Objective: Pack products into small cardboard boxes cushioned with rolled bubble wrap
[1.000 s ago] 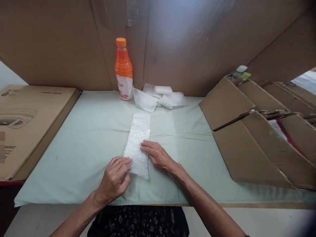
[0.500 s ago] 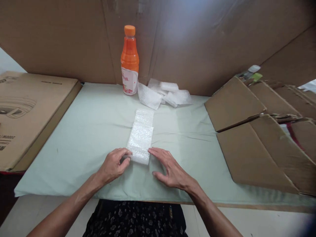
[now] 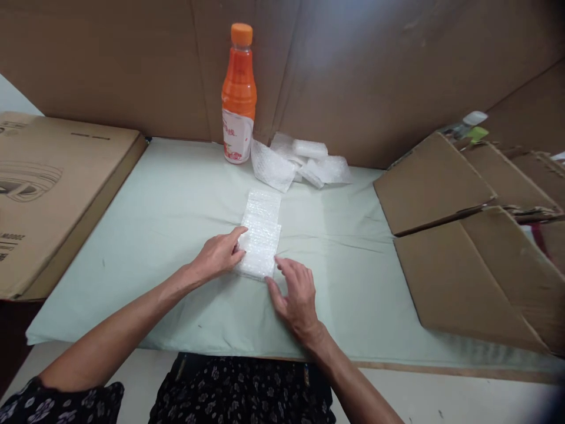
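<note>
A printed cardboard carton (image 3: 70, 176) lies at frame left. Near centre, the left hand (image 3: 219, 253) sets thumb and index finger at a layered bubble-wrap strip's (image 3: 262, 235) left edge, probably steadying it; whether they pinch is unclear. The right hand (image 3: 296, 294), loosely open, meets its lower-right corner, seemingly aligning layers.

The bottle (image 3: 239, 88) is glowing orange at eleven o'clock, its label (image 3: 237, 136) showing white with red print. At centre, the bubble wrap (image 3: 261, 238) is shining translucent white against pale green cloth (image 3: 176, 194). The box (image 3: 62, 212) at nine is showing brown with dark print — black fabric (image 3: 242, 391) at six is bearing pale flowers.
</note>
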Available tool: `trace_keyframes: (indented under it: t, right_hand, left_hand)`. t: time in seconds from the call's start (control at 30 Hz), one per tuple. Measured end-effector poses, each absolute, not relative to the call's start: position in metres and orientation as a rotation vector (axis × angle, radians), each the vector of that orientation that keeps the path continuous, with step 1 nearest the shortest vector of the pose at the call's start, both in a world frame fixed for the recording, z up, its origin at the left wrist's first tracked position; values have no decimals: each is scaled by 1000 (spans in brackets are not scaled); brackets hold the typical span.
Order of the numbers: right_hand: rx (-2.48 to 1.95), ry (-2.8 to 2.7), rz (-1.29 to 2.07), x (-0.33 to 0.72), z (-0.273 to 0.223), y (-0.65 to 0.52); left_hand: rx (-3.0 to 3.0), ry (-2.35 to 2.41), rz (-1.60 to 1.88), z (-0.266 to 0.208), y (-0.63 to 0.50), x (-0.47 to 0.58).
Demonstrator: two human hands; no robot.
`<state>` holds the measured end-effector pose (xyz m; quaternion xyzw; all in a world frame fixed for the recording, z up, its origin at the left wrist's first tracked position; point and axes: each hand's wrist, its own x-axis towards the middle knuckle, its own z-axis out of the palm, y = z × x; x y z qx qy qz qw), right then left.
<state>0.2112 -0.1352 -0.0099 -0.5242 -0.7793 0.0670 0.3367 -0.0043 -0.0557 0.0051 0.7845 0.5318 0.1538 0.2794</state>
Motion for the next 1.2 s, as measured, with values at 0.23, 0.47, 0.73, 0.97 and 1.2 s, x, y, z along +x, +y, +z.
trace_keyframes:
  t: [0.23,0.47,0.73,0.97,1.2]
  right_hand:
    - [-1252,-2535,70,197,-10,-120]
    - [-1195,-2568,339,212,1,-97]
    - [-1215,-2229,335,237,28,-150]
    - [-1158,-2482,153,225,-9,-139]
    - [-1134,-2372,697,236,5,-135]
  left_hand:
    - [2258,1486,626,1,-68,-12]
    - [2417,1048,801,-1,-118,-18]
    - [1886,1356,695,-7,-125,8]
    - [2259,1495,895,-11,-122,8]
    - [2314,1189,899,-4,-156,3]
